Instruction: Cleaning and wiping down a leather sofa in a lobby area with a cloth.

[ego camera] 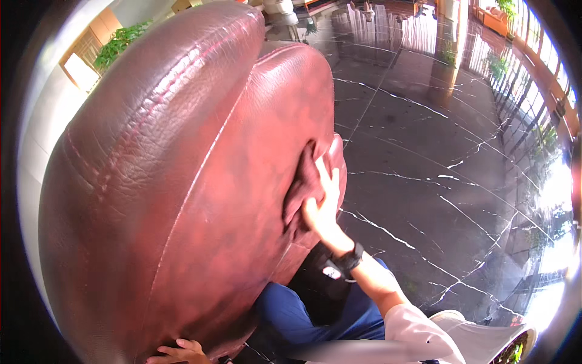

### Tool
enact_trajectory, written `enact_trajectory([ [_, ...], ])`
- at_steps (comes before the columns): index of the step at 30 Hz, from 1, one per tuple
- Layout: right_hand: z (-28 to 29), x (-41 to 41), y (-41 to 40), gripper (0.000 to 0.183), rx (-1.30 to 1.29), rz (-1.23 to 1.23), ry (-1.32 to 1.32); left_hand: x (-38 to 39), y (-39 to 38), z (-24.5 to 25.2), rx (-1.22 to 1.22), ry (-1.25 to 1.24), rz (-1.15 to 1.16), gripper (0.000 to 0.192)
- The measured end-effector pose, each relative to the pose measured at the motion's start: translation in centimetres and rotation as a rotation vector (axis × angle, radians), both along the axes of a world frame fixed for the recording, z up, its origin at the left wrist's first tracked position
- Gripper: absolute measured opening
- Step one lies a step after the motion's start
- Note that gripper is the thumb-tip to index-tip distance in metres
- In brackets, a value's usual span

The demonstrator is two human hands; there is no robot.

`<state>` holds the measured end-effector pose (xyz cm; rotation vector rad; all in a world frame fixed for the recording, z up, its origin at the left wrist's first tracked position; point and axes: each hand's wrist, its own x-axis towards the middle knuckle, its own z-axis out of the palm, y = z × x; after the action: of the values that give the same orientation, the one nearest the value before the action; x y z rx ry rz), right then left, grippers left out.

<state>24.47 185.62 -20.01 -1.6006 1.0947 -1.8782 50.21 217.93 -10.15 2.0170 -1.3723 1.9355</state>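
Observation:
A large reddish-brown leather armchair or sofa with stitched seams fills the left and middle of the view. My right hand, a dark band on its wrist, presses a crumpled dark red cloth against the leather side near its right edge. At the bottom, my left hand rests with spread fingers on the lower leather; it holds nothing that I can see, and part of it is cut off by the frame's edge.
Polished black marble floor with white veins lies to the right. A pale planter with green leaves stands at the lower right, close to my right sleeve. Farther off are an orange sofa, a column and a leafy plant.

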Motion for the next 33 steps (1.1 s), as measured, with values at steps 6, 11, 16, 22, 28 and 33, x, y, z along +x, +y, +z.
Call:
enact_trajectory([
  [6, 0.8, -4.9, -9.6, 0.059, 0.157, -0.015, -0.220, -0.3, 0.0, -0.6, 0.004, 0.027, 0.084, 0.071],
  [11, 0.8, -3.4, -5.4, 0.064, 0.057, -0.043, -0.022, 0.2, -1.4, -0.7, -0.161, -0.105, -0.022, 0.058],
  [16, 0.5, 0.8, 4.5, 0.071, 0.020, 0.168, -0.019, 0.3, -2.4, -1.1, -0.157, -0.073, -0.138, 0.052],
  [22, 0.7, -2.6, -4.7, 0.059, 0.114, 0.107, -0.333, 0.1, -2.4, -1.4, -0.143, -0.016, -0.145, 0.055],
  [28, 3.1, -1.3, 0.6, 0.055, 0.288, 0.099, -0.205, 0.2, -2.9, -1.2, -0.167, -0.013, -0.172, 0.055],
  [33, 2.6, 2.7, 8.5, 0.065, 0.075, 0.154, -0.082, -0.2, -3.2, -1.5, -0.154, 0.032, -0.218, 0.056],
])
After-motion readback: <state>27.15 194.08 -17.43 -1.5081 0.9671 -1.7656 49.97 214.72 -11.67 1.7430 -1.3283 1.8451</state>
